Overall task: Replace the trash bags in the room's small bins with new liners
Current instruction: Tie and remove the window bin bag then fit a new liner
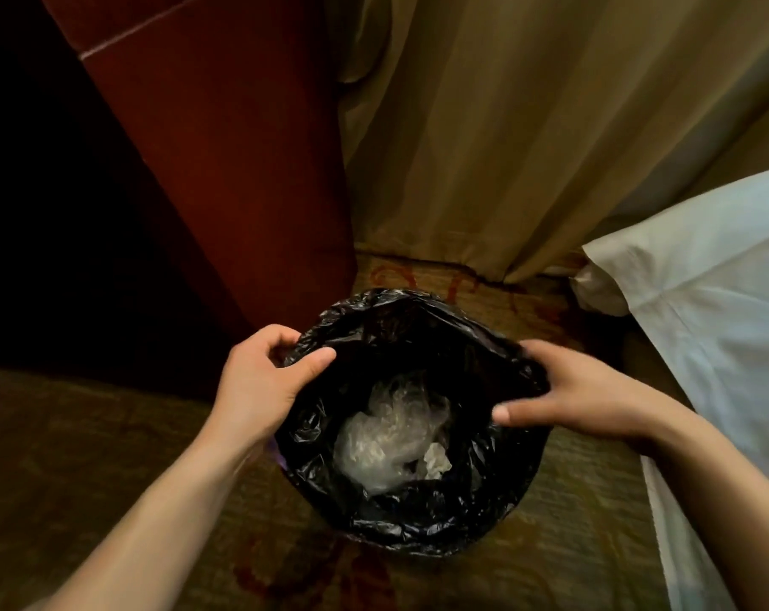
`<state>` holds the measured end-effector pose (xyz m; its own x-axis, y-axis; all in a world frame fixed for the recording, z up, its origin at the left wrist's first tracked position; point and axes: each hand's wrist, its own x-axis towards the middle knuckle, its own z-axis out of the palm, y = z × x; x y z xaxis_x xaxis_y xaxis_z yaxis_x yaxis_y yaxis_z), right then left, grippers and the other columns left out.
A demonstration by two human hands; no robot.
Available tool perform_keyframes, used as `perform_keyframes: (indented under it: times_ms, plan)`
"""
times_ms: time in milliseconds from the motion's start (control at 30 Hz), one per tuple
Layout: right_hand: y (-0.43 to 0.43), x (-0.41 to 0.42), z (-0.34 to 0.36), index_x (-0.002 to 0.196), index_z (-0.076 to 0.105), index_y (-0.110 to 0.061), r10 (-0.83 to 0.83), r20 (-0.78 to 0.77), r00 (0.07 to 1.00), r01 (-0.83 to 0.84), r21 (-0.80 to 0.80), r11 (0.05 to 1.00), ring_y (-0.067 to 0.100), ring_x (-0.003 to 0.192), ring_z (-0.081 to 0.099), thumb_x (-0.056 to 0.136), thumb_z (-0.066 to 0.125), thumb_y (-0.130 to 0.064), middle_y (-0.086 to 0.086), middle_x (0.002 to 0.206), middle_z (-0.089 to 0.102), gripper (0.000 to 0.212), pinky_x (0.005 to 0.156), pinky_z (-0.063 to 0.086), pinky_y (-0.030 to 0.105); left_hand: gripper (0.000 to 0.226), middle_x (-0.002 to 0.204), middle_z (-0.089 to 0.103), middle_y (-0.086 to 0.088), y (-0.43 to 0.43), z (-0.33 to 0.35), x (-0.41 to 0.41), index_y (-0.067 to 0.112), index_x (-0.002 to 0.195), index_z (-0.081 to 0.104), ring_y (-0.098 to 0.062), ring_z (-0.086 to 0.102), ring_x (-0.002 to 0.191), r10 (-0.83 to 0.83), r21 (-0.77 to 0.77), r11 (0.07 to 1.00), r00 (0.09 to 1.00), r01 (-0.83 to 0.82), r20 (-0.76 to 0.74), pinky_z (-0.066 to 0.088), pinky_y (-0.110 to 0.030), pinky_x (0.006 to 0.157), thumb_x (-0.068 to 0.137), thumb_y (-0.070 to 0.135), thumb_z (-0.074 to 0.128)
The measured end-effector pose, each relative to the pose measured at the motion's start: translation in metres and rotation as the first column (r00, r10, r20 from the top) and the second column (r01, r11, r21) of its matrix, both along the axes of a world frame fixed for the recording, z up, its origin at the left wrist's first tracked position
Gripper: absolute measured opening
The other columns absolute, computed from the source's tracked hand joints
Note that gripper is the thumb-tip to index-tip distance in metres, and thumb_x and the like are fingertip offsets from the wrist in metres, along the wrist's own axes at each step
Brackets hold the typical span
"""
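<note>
**Both Hands Grip the Trash Bag (418, 513) Rim**

The black trash bag stands open on the patterned carpet (109, 434), near the curtain (506, 147), between a dark red panel (224, 169) and white bedding (704, 324). The left hand (263, 381) pinches its left rim between thumb and curled fingers. The right hand (581, 390), slightly blurred, grips the right rim. Crumpled clear plastic (391, 438) and a paper wad (437, 460) lie inside.

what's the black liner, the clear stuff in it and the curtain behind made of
Black liner: thin glossy plastic film, going by its crinkles and sharp highlights.
Clear wad: probably thin see-through plastic wrap or a bag, crumpled and shiny.
Curtain: matte tan cloth, hanging in soft folds.
</note>
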<state>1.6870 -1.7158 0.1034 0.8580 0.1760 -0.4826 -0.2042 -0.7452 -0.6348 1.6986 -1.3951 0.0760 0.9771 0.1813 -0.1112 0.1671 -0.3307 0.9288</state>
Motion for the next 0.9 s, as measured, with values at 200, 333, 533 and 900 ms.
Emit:
perform_keyframes:
  times_ms: [200,333,533,900]
  plan:
    - [0.004,-0.010,0.002,0.104,0.065,-0.014,-0.131,0.037,0.991,0.128,0.094,0.987,0.022,0.068,0.074,0.078,0.078,0.000,0.007,0.094,0.071,0.032,0.049,0.060,0.037,0.014,0.089,0.075,-0.004,-0.001,-0.001,0.003,0.026,0.089,0.071,-0.028,0.073,0.085,-0.043,-0.029,0.999,0.999,0.042,-0.019,0.058,-0.056,0.081,0.079,0.024,0.081]
    - [0.006,-0.005,0.019,0.100,0.068,-0.005,-0.474,0.169,0.864,0.365,0.437,0.822,0.010,0.046,0.062,0.078,0.076,0.006,0.002,0.073,0.070,0.025,0.035,0.046,0.025,0.017,0.096,0.076,-0.005,-0.004,0.008,-0.004,0.021,0.099,0.071,-0.027,0.072,0.093,0.042,-0.236,0.971,0.999,-0.044,-0.014,0.058,-0.047,0.081,0.084,0.013,0.074]
    - [0.009,-0.013,0.009,0.092,0.071,-0.014,-0.587,0.205,0.783,0.443,0.480,0.758,0.010,0.044,0.057,0.082,0.078,-0.009,0.007,0.072,0.068,0.013,0.039,0.044,0.027,0.041,0.111,0.073,-0.001,0.011,0.007,-0.050,0.022,0.120,0.063,-0.012,0.070,0.101,-0.043,-0.309,0.950,0.964,-0.043,-0.263,0.055,-0.031,0.087,0.084,0.005,0.072]
    - [0.023,-0.004,0.013,0.096,0.071,-0.030,-0.359,0.421,0.833,0.347,0.109,0.932,0.010,0.078,0.065,0.082,0.067,-0.059,-0.010,0.079,0.069,0.032,0.071,0.052,0.036,0.006,0.066,0.072,-0.010,0.018,-0.007,-0.077,0.005,0.093,0.070,-0.022,0.068,0.062,0.095,-0.012,0.995,0.952,-0.103,-0.291,0.057,-0.037,0.062,0.090,0.002,0.066]
